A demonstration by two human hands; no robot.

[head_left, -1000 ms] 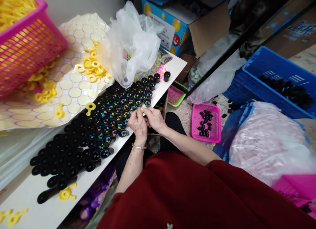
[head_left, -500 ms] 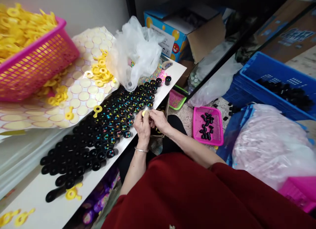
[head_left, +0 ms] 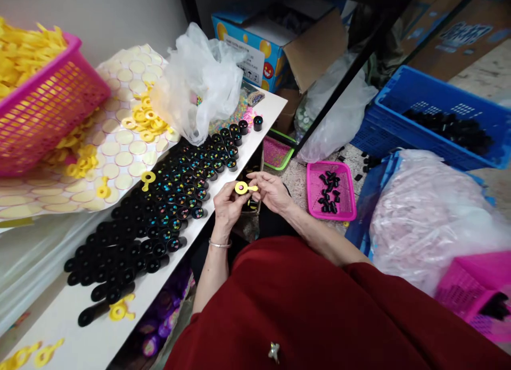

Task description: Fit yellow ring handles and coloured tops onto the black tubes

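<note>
Over the table's front edge, my left hand (head_left: 227,206) pinches a small yellow plastic ring with a short handle (head_left: 246,188), its round face turned up. My right hand (head_left: 276,193) is beside the handle's end, thumb and fingers apart; whether a fingertip touches the handle I cannot tell. Left of my hands, many small black cups (head_left: 174,245) stand packed on the white table (head_left: 217,191). Those nearer the far end show colourful bits inside; the ones at the near end look plain black. A loose yellow ring piece (head_left: 148,179) lies on top of the cups.
A pink basket (head_left: 59,104) of yellow pieces stands on the left, near a crumpled clear plastic bag (head_left: 203,77). On the floor are a pink tray (head_left: 351,199) with black parts, a blue crate (head_left: 439,96) and a big filled bag (head_left: 431,221). A dark post (head_left: 339,101) slants down nearby.
The yellow piece has turned from mostly hidden between my fingers to lying flat in view. My right hand's fingers have spread and drawn slightly right. The camera view has shifted a little.
</note>
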